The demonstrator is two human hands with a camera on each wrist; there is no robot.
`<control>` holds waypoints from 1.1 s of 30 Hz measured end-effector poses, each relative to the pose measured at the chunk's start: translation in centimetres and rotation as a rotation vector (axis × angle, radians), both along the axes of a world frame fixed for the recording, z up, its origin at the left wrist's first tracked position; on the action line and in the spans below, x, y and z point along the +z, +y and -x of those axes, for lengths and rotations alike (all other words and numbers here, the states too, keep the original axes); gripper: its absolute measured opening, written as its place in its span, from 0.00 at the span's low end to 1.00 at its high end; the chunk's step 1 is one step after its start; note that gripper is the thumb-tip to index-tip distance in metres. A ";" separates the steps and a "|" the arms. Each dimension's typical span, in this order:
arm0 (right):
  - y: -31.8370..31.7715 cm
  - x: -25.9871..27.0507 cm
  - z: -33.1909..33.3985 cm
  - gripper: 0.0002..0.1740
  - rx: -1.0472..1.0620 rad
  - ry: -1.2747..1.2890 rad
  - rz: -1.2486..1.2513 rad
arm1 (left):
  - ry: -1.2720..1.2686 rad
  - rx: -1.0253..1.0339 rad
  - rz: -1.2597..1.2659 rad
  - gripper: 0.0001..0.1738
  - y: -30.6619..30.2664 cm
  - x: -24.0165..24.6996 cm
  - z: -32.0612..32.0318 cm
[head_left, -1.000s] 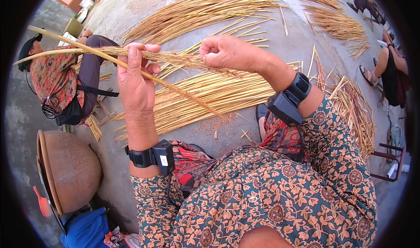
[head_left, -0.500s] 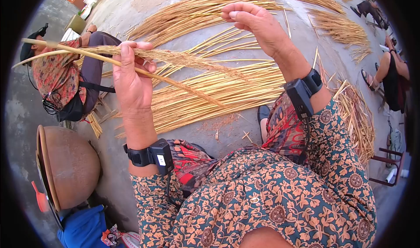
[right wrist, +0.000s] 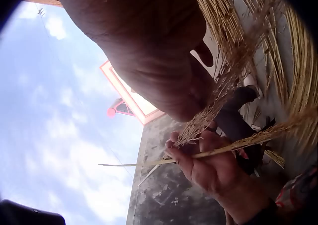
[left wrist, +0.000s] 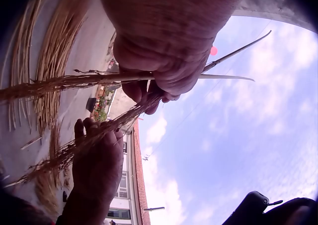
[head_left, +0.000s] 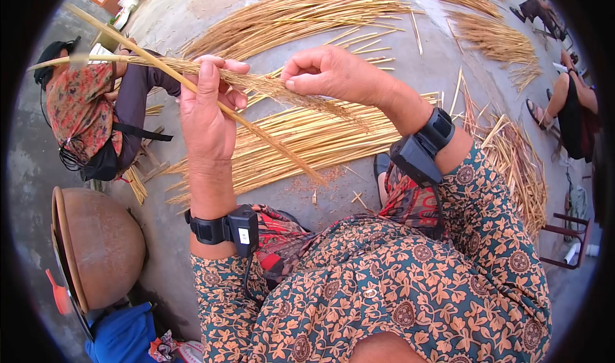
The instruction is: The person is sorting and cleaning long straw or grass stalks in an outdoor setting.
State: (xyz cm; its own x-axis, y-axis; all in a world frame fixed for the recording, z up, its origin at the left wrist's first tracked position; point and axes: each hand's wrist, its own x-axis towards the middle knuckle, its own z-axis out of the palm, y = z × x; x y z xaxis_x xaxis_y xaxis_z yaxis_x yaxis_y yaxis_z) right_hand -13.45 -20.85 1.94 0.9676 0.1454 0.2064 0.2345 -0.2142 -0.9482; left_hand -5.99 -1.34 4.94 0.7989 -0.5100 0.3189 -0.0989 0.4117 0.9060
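Observation:
My left hand (head_left: 208, 120) holds two long dry broomcorn stalks between thumb and fingers; their bare ends cross and point to the upper left in the head view. One stalk (head_left: 272, 140) slants down to the right with a narrow, thin head. The other has a bushy head (head_left: 266, 86) stretching toward my right hand (head_left: 346, 75). That hand has its thumb and fingers curled on the bristles. In the right wrist view the bristles (right wrist: 218, 101) run past its fingertips, partly hidden by the palm.
Bundles of stalks (head_left: 301, 148) lie on the concrete ahead, with a longer pile (head_left: 301, 14) farther off. Loose straw (head_left: 512, 164) heaps at the right. A seated person (head_left: 83, 107) and a large clay pot (head_left: 106, 248) are at the left, a metal-framed stool (head_left: 567, 238) at the right.
Half a second ago my right hand was raised off to the upper right with fingers loose. It has come back down to the bushy head. My left hand still holds both stalks.

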 end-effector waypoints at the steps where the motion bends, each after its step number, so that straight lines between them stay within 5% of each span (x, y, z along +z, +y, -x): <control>1: 0.1 0.1 0.1 0.10 -0.023 -0.001 0.053 | 0.000 -0.003 0.006 0.10 -0.1 0.0 0.0; 4: 0.4 0.3 0.0 0.09 -0.092 -0.075 0.167 | -0.028 0.041 -0.010 0.10 -0.2 0.3 0.1; 13: -0.3 -0.7 0.0 0.10 -0.108 -0.110 -0.038 | -0.053 0.165 0.008 0.11 0.5 0.4 0.1; 16: -2.4 -0.5 1.1 0.08 -0.178 0.022 0.259 | -0.093 0.180 0.175 0.11 3.9 1.6 -2.5; 19: -4.0 -1.6 0.3 0.10 -0.178 -0.050 0.003 | -0.055 0.166 0.195 0.11 5.1 1.1 -3.3; 24: -6.4 -1.3 0.7 0.14 -0.343 0.012 0.115 | 0.049 0.148 0.288 0.11 6.1 0.7 -4.7; 33: -6.3 -0.4 1.6 0.18 -0.155 0.033 -0.095 | 0.096 0.125 0.333 0.10 7.7 0.7 -5.3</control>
State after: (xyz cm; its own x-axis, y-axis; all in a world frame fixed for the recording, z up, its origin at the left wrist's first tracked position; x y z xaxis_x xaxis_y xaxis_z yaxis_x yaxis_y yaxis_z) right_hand -15.06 -27.12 1.49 0.9834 -0.0249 0.1796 0.1737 -0.1548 -0.9726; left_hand -0.64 6.33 5.60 0.8829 -0.2871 0.3715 -0.0880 0.6759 0.7317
